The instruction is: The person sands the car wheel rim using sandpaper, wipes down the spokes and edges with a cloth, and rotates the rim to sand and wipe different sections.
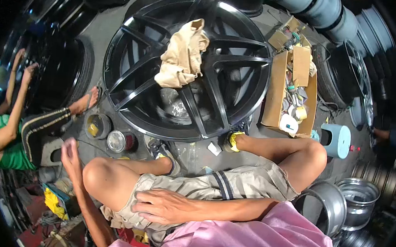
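My left hand (70, 157) is raised beside my left knee, near the metal tins. Its fingers are blurred, so whether they are apart or closed does not show. Across my lap lies my right hand (161, 206), open on the beige shorts (249, 182), with its fingers loosely apart and nothing in them. In front of my feet a large black spoked wheel rim (217, 83) lies flat on top of another round dark part. A crumpled tan cloth (180, 58) rests over its hub and spokes, and neither hand touches it.
A cardboard box (276, 94) of assorted items stands right of the rim, near a light blue stool (336, 141). Two tins (116, 141) (98, 126) sit left of my foot. A co-worker in green (15, 145) sits at the left. More rims (357, 199) are stacked at the right.
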The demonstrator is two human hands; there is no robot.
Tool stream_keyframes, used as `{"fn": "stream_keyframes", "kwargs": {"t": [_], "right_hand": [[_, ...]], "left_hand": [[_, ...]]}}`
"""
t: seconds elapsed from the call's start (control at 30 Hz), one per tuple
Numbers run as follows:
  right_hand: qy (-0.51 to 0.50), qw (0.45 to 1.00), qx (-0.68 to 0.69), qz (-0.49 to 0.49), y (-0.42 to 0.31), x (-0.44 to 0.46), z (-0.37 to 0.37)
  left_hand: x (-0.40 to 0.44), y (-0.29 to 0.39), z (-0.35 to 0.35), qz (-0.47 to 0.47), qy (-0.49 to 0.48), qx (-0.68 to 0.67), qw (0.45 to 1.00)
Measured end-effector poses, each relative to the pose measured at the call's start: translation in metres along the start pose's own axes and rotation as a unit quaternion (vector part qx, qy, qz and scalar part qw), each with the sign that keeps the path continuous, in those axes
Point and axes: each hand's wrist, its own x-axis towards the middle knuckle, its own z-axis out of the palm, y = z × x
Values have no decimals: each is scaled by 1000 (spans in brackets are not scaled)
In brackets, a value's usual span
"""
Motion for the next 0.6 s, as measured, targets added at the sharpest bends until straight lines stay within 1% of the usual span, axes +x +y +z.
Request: {"fn": "stream_keyframes", "kwargs": {"t": [0.07, 0.1, 0.17, 0.2, 0.23, 0.27, 0.3, 0.33, 0.37, 0.4, 0.43, 0.5, 0.53, 0.57, 0.6], "right_hand": [[-8, 1000, -22, 2, -3, -8, -3], [-2, 1000, -24, -3, -3, -13, -4], [-40, 998, -41, -3, 0, -22, -7], [-40, 998, -43, -7, 0, -26, -9], [-34, 998, -53, 2, 0, -30, -12], [-29, 998, -62, 12, 0, -34, -14], [-34, 998, -61, 8, 0, -37, -18], [-34, 997, -59, 34, 0, -40, -22], [-33, 996, -58, 60, 2, -42, -26], [-21, 995, -47, 83, 6, -46, -27], [-24, 995, -45, 82, 7, -48, -32], [-22, 980, 60, 190, 10, -46, -45], [-14, 973, 78, 218, 13, -45, -48], [-15, 973, 83, 215, 16, -44, -52], [-14, 969, 70, 237, 20, -44, -57]], "left_hand": [[40, 128, 24, 86, -53, -46, 994], [56, 171, 39, 129, -89, -61, 986], [68, 247, 81, 149, -185, -71, 969], [65, 281, 103, 187, -217, -37, 957], [61, 307, 125, 241, -237, 3, 941], [56, 326, 145, 274, -263, 33, 924], [62, 322, 174, 382, -258, 56, 886], [61, 321, 201, 423, -261, 62, 865], [50, 321, 222, 415, -258, 73, 869], [44, 315, 244, 409, -250, 130, 868], [40, 305, 265, 419, -240, 148, 863], [35, 293, 285, 410, -240, 173, 863], [42, 288, 291, 407, -236, 179, 864], [49, 282, 298, 390, -231, 145, 879], [50, 284, 299, 375, -227, 109, 892]]}}
